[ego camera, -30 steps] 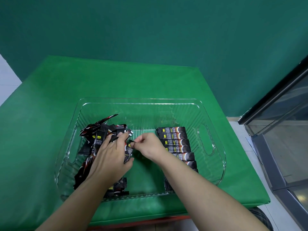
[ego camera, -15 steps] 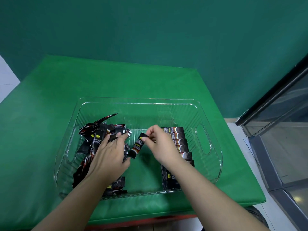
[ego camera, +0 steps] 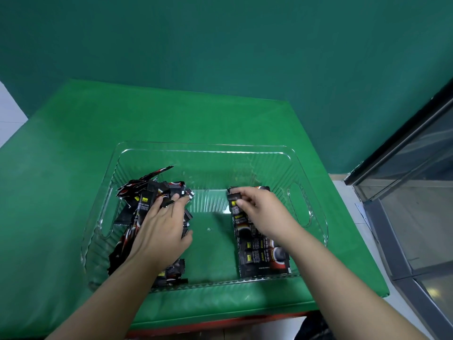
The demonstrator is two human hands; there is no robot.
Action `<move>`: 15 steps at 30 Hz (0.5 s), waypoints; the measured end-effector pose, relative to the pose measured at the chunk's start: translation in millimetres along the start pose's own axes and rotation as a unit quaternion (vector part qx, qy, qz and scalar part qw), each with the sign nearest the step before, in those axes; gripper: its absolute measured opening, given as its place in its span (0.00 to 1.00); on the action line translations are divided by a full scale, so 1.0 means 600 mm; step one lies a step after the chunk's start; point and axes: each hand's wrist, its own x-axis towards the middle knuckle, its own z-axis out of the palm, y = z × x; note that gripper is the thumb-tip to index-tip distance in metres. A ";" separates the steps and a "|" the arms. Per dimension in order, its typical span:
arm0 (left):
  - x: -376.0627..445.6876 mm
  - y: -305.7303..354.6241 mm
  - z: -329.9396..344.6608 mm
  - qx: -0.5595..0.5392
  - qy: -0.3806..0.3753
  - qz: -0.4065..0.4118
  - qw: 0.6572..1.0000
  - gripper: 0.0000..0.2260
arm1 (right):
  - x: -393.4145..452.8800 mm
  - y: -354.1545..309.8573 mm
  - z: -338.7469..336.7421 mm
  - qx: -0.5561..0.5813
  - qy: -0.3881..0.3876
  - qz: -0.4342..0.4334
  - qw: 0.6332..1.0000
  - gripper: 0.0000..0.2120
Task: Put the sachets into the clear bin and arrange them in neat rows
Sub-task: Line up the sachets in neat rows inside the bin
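A clear ribbed bin point(ego camera: 203, 149) with side handles sits on the green table. A loose heap of black sachets point(ego camera: 144, 195) fills its left side. My left hand point(ego camera: 161, 229) lies on that heap, fingertips pinching a sachet at the far edge of the heap. On the right of the bin, a neat row of black sachets point(ego camera: 262, 256) runs from near to far. My right hand point(ego camera: 259, 212) hovers over the far end of that row and pinches one sachet point(ego camera: 234, 198) by its end.
The green padded table point(ego camera: 73, 143) extends left and behind the bin. A dark green wall stands at the back. A glass-fronted cabinet point(ego camera: 416, 204) is at the right, beside tiled floor. The bin's middle floor point(ego camera: 210, 241) is bare.
My right hand has carried one sachet from the heap on the left across to the far end of the row on the right. My left hand has stayed on the heap.
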 end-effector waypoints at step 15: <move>0.001 0.007 -0.010 0.008 -0.012 -0.008 1.000 0.30 | -0.060 0.052 0.010 -0.223 -0.228 -0.025 0.947 0.09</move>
